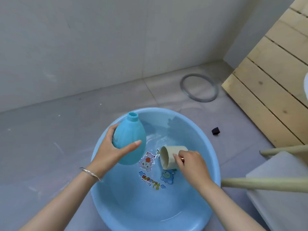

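My left hand [110, 152] grips the bottle [129, 139]; right hand [191, 164] tips the cup [171, 157] in the basin [208, 147], best kept low to avoid splashing.

left hand [110, 150]: thumb and fingers wrapped in a grip | right hand [191, 162]: fingers curled gripping, palm down

Home washroom; tiled floor [50, 147]; washbasin [208, 147]

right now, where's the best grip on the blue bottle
Grip the bottle round its wide belly, from the left, as the left hand does: it is egg-shaped, its neck short and narrow, and this leaves the open mouth clear.
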Demonstrator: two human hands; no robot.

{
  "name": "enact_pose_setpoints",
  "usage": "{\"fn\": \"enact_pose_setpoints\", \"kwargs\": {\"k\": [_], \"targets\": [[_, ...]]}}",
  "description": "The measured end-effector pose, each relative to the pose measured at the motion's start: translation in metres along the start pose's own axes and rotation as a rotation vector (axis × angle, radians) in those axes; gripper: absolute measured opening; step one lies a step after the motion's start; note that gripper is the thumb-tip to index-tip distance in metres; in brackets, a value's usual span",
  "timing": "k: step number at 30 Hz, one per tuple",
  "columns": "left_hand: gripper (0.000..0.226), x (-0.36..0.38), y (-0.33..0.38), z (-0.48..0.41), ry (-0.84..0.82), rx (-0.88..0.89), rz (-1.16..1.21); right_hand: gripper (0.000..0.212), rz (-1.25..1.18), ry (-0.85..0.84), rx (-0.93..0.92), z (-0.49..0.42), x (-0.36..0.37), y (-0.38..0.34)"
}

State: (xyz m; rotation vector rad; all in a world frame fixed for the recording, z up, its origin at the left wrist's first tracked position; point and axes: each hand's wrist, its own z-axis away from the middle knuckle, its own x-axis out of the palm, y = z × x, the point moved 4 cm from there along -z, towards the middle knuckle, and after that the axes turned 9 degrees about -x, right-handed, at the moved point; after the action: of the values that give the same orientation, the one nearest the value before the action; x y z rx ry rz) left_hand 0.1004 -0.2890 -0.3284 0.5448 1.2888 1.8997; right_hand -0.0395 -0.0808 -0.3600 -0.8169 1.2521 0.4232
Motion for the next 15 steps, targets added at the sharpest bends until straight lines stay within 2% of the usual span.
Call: {"fn": "enact_pose_setpoints", "kwargs": {"k": [4,8,12,15], "targets": [[0.077,-0.003,-0.013,0.001,-0.007,-0.035,-0.006,0.048,-0.024,0.022,0.028,-0.003,0.014,-0.001],[0.079,-0.011,-0.016,0.003,0.000,-0.049,0.019,0.043,0.017,0.025,-0.036,-0.005,0.025,-0.014],[0.085,-0.019,-0.016,0.005,0.030,-0.047,0.058,0.052,0.019,-0.001,-0.086,-0.006,0.038,-0.036],[0.086,-0.026,-0.015,0.005,0.056,-0.044,0.091,0.042,-0.024,0.020,-0.092,-0.009,0.044,-0.043]]}}
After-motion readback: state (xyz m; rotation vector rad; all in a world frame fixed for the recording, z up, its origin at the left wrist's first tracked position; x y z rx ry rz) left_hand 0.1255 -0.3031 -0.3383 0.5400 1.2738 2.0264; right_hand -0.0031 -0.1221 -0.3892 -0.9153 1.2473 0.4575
